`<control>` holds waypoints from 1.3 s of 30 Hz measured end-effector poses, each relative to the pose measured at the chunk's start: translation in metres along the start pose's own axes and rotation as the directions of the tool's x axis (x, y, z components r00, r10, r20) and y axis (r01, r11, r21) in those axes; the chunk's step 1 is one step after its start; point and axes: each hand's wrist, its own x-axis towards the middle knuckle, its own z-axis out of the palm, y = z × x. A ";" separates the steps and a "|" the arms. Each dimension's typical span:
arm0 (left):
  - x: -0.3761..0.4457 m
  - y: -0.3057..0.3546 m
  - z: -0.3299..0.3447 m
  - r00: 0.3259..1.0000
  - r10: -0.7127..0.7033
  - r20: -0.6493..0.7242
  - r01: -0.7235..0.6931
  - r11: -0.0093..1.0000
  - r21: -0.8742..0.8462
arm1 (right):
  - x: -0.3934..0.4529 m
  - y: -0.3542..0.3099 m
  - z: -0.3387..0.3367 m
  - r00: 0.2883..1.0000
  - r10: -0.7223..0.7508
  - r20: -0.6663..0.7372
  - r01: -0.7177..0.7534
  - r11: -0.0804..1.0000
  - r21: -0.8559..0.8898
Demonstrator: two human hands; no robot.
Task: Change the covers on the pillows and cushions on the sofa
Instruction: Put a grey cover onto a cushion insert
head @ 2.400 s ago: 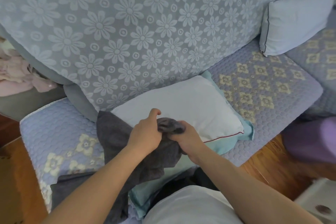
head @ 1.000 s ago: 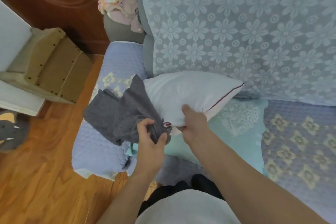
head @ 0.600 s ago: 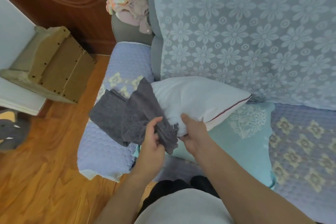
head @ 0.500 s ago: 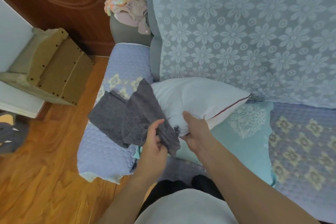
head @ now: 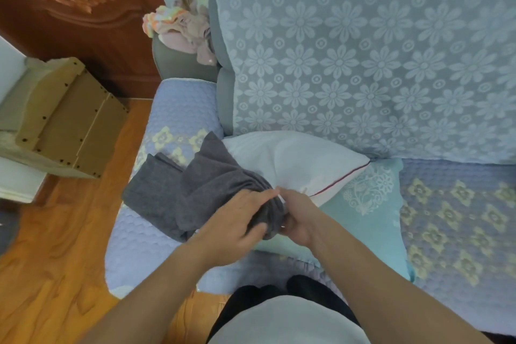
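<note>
Left hand (head: 234, 227) curled round the bunched grey cover (head: 201, 190). Right hand (head: 298, 218) gripping the same bunch where it meets the white pillow (head: 293, 162). Pillow near the sofa (head: 178, 112) seat's front left corner, atop a teal cushion (head: 371, 209). Rest of cover spread toward the seat's left edge.

Both hands grip the bunched grey cover (head: 206, 190) at the white pillow's (head: 293, 162) corner. The left hand (head: 234, 227) and right hand (head: 300, 218) meet above the teal cushion (head: 371, 218).
</note>
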 end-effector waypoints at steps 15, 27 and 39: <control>0.071 -0.038 0.018 0.964 0.253 -0.080 -0.215 0.923 0.319 | -0.008 -0.018 -0.010 1.000 -0.017 -0.022 0.023 0.960 0.279; 0.064 -0.042 0.010 0.970 0.180 -0.161 -0.154 0.975 0.162 | -0.020 -0.024 0.016 1.000 0.014 0.005 -0.015 0.853 0.521; 0.086 -0.051 -0.049 0.892 -0.015 -0.453 0.002 1.000 -0.030 | -0.023 -0.039 0.062 0.947 -0.312 0.083 0.261 0.891 0.372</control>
